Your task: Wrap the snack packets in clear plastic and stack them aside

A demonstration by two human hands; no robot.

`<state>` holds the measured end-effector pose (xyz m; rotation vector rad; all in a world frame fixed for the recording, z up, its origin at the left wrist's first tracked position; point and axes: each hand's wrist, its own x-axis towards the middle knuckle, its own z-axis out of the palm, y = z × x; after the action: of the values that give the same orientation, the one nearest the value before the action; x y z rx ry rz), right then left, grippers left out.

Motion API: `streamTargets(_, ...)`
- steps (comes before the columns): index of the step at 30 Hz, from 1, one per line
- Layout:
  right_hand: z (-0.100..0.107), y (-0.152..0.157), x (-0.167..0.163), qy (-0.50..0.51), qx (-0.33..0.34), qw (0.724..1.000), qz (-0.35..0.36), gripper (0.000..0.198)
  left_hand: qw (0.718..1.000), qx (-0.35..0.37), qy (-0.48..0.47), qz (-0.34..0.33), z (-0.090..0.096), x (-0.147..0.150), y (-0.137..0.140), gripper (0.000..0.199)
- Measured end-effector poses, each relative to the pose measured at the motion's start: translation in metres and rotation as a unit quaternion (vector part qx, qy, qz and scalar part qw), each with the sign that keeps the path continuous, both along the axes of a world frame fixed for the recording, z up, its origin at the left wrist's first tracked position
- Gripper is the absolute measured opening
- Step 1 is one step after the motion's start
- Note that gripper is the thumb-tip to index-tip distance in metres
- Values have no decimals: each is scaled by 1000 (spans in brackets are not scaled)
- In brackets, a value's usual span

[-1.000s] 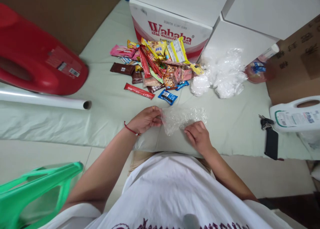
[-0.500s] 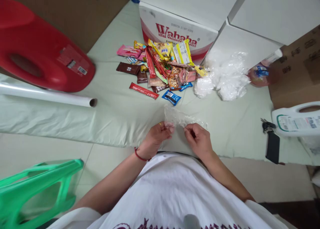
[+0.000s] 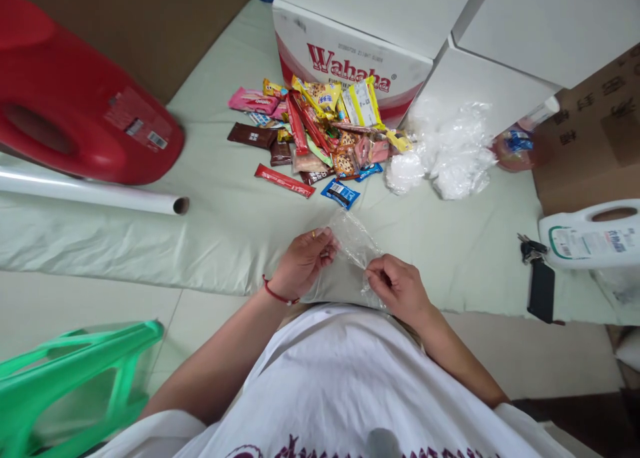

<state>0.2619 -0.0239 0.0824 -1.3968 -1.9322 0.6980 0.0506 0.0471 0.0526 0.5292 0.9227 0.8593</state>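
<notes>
Between my hands a clear plastic bag is stretched near the front edge of the cloth-covered table. My left hand pinches it at one side, a ring and a red string bracelet showing. With fingers curled, my right hand grips the other side of the bag. Just beyond lie a blue snack packet and a red stick packet. Behind these is a heap of wrapped snacks, with a pile of crumpled clear bags to its right.
A Wahaha carton stands behind the snacks. At left are a red jug and a white roll; a green stool stands below. Keys with a black case and a white bottle lie at right.
My left hand has shifted slightly left and up, my right hand slightly down. The clear bag between them has turned to slant down toward the right.
</notes>
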Motion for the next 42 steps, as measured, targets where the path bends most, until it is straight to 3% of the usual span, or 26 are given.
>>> streamTargets(4,-2,-1,-1,12,-4,999,-53,12,999,10,-2,-41,6,3,-7,58)
streamTargets(8,-7,-3,-7,-59,51,997,-30,15,996,-20,11,-87,6,9,-16,48)
streamTargets(14,-11,-7,-11,-92,98,991,-12,16,997,-32,6,-65,2,12,-19,35)
streamTargets(21,-17,-8,-10,-181,164,970,3,20,997,-5,16,-77,4,14,-21,41)
streamTargets(25,-19,-8,-14,-189,160,969,20,21,998,21,37,-54,1,17,-24,33)
streamTargets(30,-16,-7,-14,-123,108,986,13,19,999,5,0,-53,1,13,-25,27)
streamTargets(34,-12,-8,-14,28,-19,999,-36,15,997,-3,-46,-61,2,10,-24,24)
streamTargets(37,-11,-7,-15,148,-121,978,-88,18,997,-5,-53,-52,4,11,-25,28)
streamTargets(42,-12,-2,-18,287,-213,926,-126,24,998,21,10,-55,4,20,-27,42)
